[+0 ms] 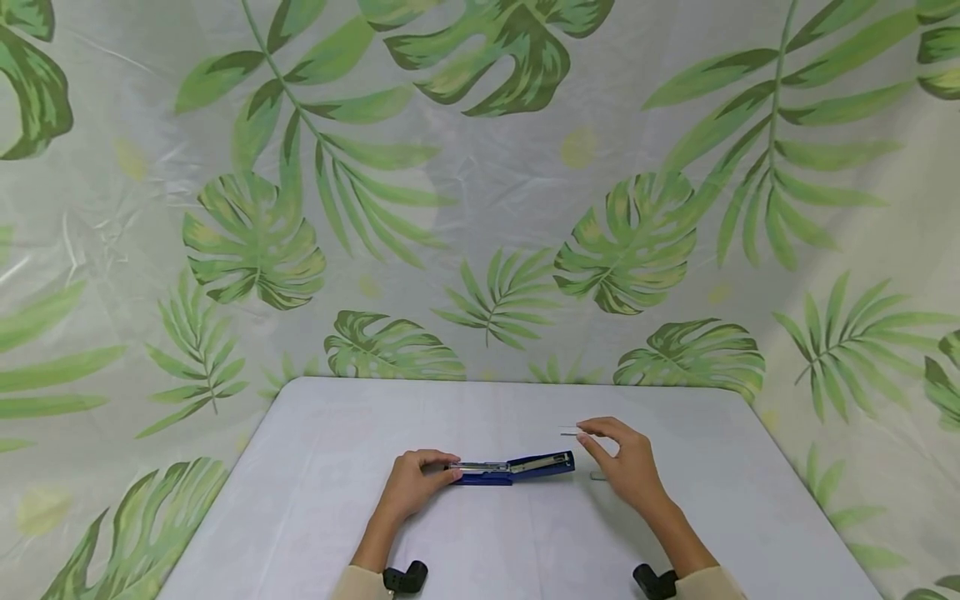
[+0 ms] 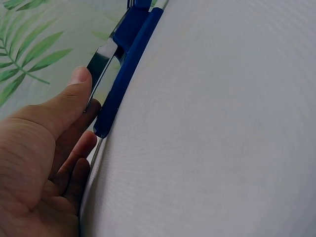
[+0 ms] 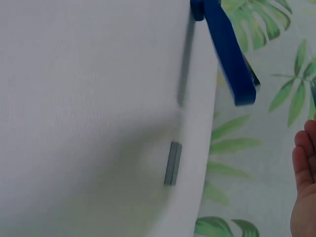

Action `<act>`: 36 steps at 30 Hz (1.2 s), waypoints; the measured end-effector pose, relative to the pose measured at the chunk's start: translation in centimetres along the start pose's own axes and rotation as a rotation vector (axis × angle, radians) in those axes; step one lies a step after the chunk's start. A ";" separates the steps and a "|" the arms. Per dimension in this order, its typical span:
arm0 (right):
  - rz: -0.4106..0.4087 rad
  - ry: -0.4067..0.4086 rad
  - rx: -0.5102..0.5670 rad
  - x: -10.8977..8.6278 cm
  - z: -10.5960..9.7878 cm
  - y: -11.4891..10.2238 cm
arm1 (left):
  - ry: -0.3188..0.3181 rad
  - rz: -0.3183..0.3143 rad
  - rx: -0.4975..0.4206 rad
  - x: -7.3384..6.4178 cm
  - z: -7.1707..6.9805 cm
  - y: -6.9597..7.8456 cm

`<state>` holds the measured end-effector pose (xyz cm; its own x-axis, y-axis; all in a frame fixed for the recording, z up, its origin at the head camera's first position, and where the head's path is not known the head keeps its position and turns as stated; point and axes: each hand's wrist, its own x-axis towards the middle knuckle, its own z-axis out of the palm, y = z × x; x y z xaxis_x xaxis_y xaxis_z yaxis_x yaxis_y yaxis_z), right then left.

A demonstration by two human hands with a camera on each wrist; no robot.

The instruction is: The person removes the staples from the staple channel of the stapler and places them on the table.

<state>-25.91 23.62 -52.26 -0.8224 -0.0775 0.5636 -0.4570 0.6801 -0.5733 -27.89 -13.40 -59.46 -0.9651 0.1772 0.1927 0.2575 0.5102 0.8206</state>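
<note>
A blue stapler [image 1: 480, 479] lies on the table, folded wide open, with its top arm tilted up to the right and its metal magazine showing. My left hand [image 1: 415, 483] pinches the stapler's left end between thumb and fingers. The left wrist view shows the thumb of that hand [image 2: 44, 153] on the metal part of the stapler [image 2: 131, 69]. Right of the stapler and above the table, my right hand [image 1: 626, 462] pinches a thin staple strip [image 1: 570, 432] by one end. Another grey staple strip [image 3: 173, 164] lies on the table below the right hand.
The white-covered table [image 1: 360, 417] ends at a backdrop [image 1: 495, 208] printed with green leaves. In the right wrist view, the stapler's raised arm [image 3: 229, 59] stands over the tabletop. Each wrist wears a small black camera.
</note>
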 end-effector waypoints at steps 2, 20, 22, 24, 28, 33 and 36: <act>0.003 0.007 -0.006 -0.1 -0.5 0.5 | -0.003 0.000 -0.003 0.0 0.0 0.0; 0.007 0.034 -0.062 -1.4 -4.3 4.5 | -0.007 0.004 -0.012 -0.1 -0.1 0.0; 0.000 0.044 -0.060 -1.7 -4.6 4.9 | -0.005 0.004 -0.014 -0.1 -0.1 0.0; -0.003 0.049 -0.061 -1.9 -4.8 5.3 | -0.005 0.001 -0.014 0.0 -0.1 0.0; 0.006 0.045 -0.075 -2.5 -5.1 6.0 | -0.002 0.002 -0.011 0.0 -0.1 0.0; 0.025 0.039 -0.090 -3.0 -5.3 6.8 | -0.003 -0.002 -0.017 0.0 0.0 0.0; 0.025 0.042 -0.095 -3.3 -5.4 7.2 | -0.004 -0.006 -0.016 0.0 0.0 0.0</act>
<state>-24.67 32.73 -54.98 -0.8174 -0.0297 0.5754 -0.4004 0.7474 -0.5302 -27.88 -13.41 -59.45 -0.9664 0.1779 0.1858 0.2512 0.4976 0.8302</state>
